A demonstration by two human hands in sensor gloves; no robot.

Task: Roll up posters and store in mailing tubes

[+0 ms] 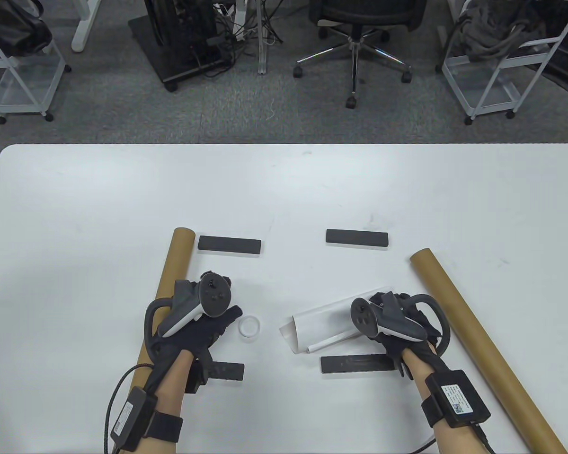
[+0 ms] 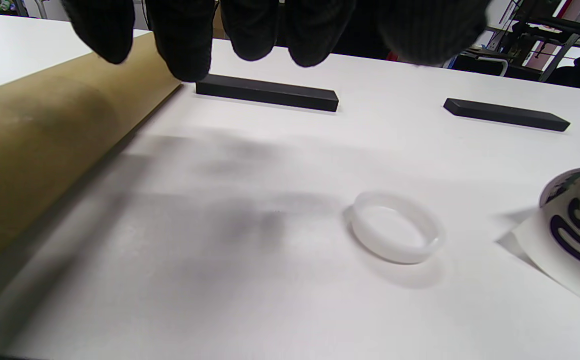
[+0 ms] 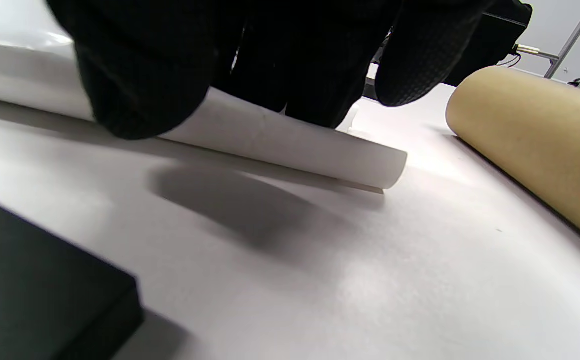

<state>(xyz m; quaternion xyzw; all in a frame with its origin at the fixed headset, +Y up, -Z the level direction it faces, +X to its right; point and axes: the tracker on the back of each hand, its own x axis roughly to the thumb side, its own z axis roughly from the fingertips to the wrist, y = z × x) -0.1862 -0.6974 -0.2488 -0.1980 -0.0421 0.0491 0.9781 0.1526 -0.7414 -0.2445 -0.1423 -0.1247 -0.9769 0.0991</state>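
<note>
**Table stock: one rolled poster, two tubes, four bars, one ring**

Item 1. Rolled poster (image 1: 329,324), white, lying on the white table (image 1: 284,189) near the front edge, right of centre. Its left end has sprung loose, and dark lettering shows inside the curl in the left wrist view (image 2: 577,232). The right hand (image 1: 397,321) rests on top of the roll with its gloved fingers (image 3: 135,85) curled down over the paper and pressing on it.

Item 2. Left mailing tube (image 1: 170,279), brown card, running from the far left of the work area back toward the person. The left hand (image 1: 196,317) hovers just beside it, fingers (image 2: 185,45) hanging loosely spread, gripping nothing.

Item 3. Right mailing tube (image 1: 478,340), same make, lying diagonally just right of the right hand.

Item 4. White plastic ring (image 1: 249,326), flat on the table between the two hands, apart from both.

Item 5. Four black bars: far left (image 1: 229,245), far right (image 1: 357,237), near left (image 1: 225,371) partly under the left forearm, near right (image 1: 357,364) just in front of the poster.
</note>
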